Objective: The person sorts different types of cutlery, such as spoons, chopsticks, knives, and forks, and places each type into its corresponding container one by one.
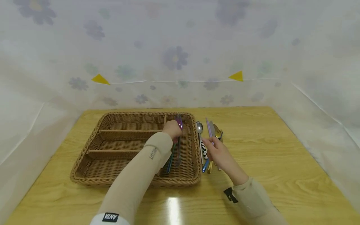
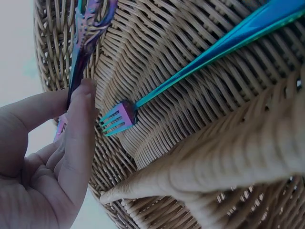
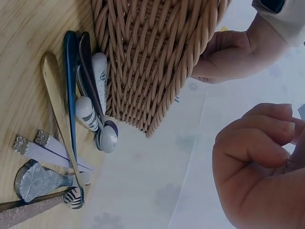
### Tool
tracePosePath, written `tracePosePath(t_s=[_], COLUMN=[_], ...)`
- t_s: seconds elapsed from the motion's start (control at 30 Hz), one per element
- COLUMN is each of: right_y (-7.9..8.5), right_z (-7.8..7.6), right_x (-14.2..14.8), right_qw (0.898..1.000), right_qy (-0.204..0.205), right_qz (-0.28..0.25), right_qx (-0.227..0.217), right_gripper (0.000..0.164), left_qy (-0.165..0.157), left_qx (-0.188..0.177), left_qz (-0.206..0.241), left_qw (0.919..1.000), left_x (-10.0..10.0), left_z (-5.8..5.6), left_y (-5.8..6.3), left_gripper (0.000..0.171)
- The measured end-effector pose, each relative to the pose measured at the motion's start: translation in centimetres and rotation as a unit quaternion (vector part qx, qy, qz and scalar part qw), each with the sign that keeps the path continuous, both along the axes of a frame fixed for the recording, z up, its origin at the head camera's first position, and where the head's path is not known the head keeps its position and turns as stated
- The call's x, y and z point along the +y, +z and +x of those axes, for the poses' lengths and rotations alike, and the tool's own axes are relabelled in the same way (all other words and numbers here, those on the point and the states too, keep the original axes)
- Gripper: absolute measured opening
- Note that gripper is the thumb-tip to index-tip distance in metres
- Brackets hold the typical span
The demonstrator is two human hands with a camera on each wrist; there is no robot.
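Observation:
My left hand [image 1: 172, 129] is inside the right-hand compartment of the wicker basket [image 1: 197, 168]. Thumb and fingers pinch an iridescent fork [image 2: 90, 28] with an ornate handle, its purple tines toward the basket's far wall. Beside it a second, teal-and-purple fork [image 2: 178, 74] lies on the woven floor. My right hand [image 1: 220, 154] hovers over the cutlery at the basket's right side, fingers loosely curled, and the right wrist view shows nothing in them. Under and around it are a silver spoon [image 1: 199, 127], purple chopsticks [image 1: 208, 126], a knife [image 1: 212, 127] and a gold fork [image 1: 218, 133].
Dividers [image 1: 129, 135] split the basket's left part into three long compartments. Several handles, among them a blue one [image 3: 71, 71] and a gold one [image 3: 57, 95], lie along the basket's outer wall. A flowered cloth [image 1: 174, 40] encloses the wooden table [image 1: 267, 140] behind and at both sides.

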State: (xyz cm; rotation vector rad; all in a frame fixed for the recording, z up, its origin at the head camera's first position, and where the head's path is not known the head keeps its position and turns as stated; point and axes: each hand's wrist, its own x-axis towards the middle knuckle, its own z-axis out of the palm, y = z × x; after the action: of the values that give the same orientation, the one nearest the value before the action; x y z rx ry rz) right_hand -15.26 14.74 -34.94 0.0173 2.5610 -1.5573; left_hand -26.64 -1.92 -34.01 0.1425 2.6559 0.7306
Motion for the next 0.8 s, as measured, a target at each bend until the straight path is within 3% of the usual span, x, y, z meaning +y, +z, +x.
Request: tracePosePath(t_s=[0.13,0.37,0.43,0.6,0.8], right_y=[-0.1,0.0,0.0,0.1,0.1], right_z=[0.0,0.1,0.2,0.3,0.2], right_x=[0.1,0.3,0.3,0.4,0.6], right_qw=[1.000,1.000,1.000,1.000,1.000], right_qy=[-0.010,-0.011,-0.008,-0.004,-0.016], right_qz=[0.000,0.005,0.010,0.009,0.016], right_qx=[-0.002,-0.003,-0.003,-0.003,-0.002], right_gripper=[0.042,0.044,0.045,0.045,0.044], left_qy=[0.000,-0.030,-0.034,-0.041,-0.061], left_qx=[-0.018,-0.029,-0.026,-0.022,-0.010], left_qz=[0.001,-0.040,-0.048,-0.065,-0.084], left_qw=[0.9998,0.9984,0.9979,0.9968,0.9946], left_x=[0.3,0.9,1.0,1.4,2.3], left_z=[0.1,0.0,0.1,0.1,0.2], left_y=[-0.3,-1.1,-1.3,-2.0,-2.5], left_gripper=[0.018,0.049,0.047,0.020,0.021])
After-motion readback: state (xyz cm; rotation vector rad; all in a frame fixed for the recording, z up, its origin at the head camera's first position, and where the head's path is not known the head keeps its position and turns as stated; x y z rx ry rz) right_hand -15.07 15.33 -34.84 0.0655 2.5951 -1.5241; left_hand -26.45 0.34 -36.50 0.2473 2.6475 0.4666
